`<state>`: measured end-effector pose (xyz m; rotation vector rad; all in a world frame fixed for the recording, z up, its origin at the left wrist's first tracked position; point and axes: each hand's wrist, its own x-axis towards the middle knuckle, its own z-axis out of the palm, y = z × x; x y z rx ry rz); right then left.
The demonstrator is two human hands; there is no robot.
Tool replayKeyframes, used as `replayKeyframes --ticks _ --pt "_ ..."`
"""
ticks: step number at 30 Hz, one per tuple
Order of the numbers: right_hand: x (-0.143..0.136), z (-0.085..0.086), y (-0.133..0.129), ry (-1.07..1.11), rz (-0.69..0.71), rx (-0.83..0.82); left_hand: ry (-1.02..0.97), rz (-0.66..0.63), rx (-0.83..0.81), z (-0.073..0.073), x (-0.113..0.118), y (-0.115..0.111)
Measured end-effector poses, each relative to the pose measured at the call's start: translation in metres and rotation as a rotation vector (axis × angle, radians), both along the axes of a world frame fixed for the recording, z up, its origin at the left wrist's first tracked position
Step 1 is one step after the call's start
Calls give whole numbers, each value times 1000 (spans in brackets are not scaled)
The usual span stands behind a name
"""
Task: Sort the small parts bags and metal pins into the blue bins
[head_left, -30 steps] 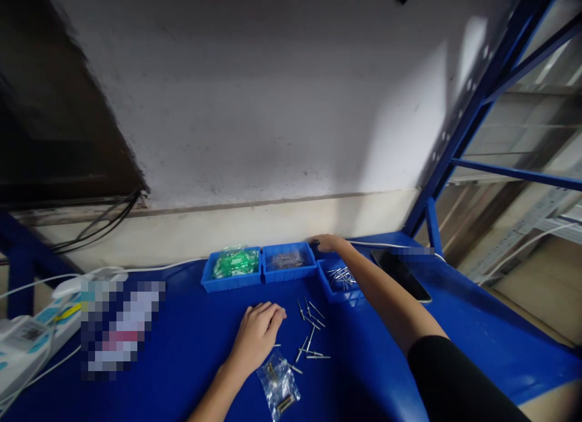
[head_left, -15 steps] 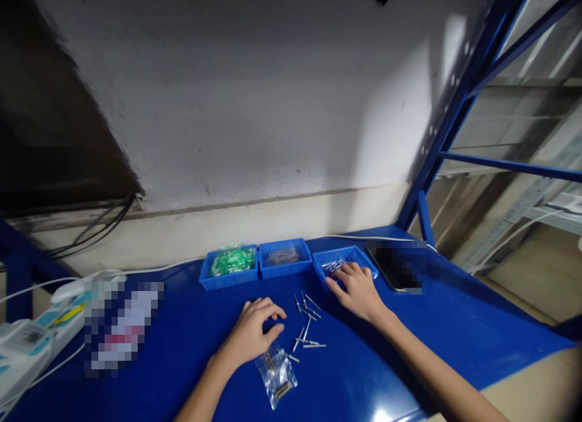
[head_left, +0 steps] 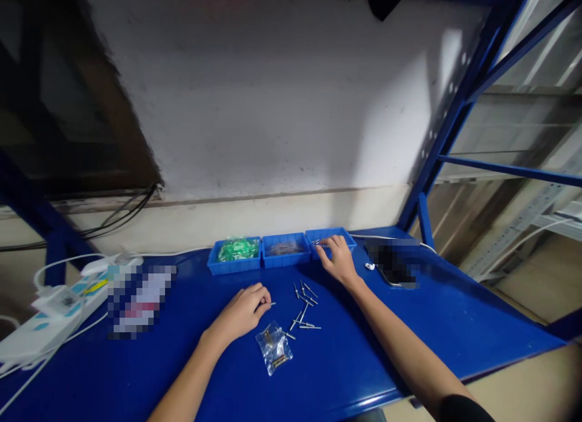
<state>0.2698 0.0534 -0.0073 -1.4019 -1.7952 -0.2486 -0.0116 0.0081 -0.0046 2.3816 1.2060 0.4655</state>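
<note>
My left hand [head_left: 245, 310] is closed in a pinch above the table, left of the loose pieces. A thin metal pin, like a blind rivet [head_left: 273, 304], sticks out past its fingertips. My right hand [head_left: 339, 261] curls over the front wall of the right blue bin [head_left: 313, 235], thumb low and fingers over the rim. Silvery rivets show in that bin, partly hidden by the hand. Several loose blind rivets [head_left: 305, 304] lie scattered between my hands. In front of them lies a small clear plastic bag [head_left: 274, 348] with brass-coloured pieces inside.
The left blue bin [head_left: 234, 264] holds green packets, and the middle blue bin [head_left: 286, 258] holds small clear-bagged pieces. A dark phone [head_left: 391, 264] and small white earbud [head_left: 370, 266] lie right. Left are a white power strip [head_left: 68, 313], cables and a blurred packet [head_left: 143, 301].
The right bin has moved back and left, against the middle bin, with my right hand at its front. My left hand has closed around a rivet. The view has shifted slightly.
</note>
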Motion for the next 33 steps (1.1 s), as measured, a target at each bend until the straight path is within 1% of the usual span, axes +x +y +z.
replayKeyframes --ticks 1,2,4,5,7,9,12,16,19,21,23,24,26,27,28,30,31,32,33 --pt "-9 3 -10 -9 70 27 -46 10 14 -3 4 1" --pt "-20 5 -20 -29 157 21 -107 25 14 -5 8 1" --pt "-44 8 -38 -134 390 -51 -259 71 -28 -11 16 4" --pt "-55 8 -44 -181 478 -72 -340 99 -53 -14 19 5" --pt "-70 6 -51 -226 590 -89 -481 141 -87 -19 23 6" --pt "-76 2 -51 -211 638 -85 -563 159 -93 -22 27 7" --pt "-72 0 -46 -141 650 -76 -599 178 -93 -23 32 5" --pt "-62 3 -43 -99 694 -92 -628 196 -123 -23 38 1" --pt "-61 6 -44 -148 689 -124 -648 210 -135 -26 39 1" --pt "-62 8 -45 -224 667 -141 -643 220 -136 -28 39 3" --pt "-60 10 -43 -308 625 -134 -597 214 -137 -25 39 3" --pt "-58 12 -41 -335 590 -122 -558 209 -127 -19 39 2" --pt "-46 15 -34 -326 466 -92 -480 203 -67 -1 40 -7" --pt "-36 17 -28 -289 374 -76 -455 212 -17 11 40 -15" --pt "-25 17 -21 -232 253 -62 -449 220 30 23 40 -27" --pt "-2 17 -8 -127 -17 -40 -515 249 77 43 38 -57" --pt "8 15 -3 -99 -127 -47 -512 266 51 47 35 -74" --pt "16 14 1 -73 -213 -65 -461 280 31 48 32 -91" --pt "20 12 4 -53 -267 -91 -377 283 30 44 28 -106"
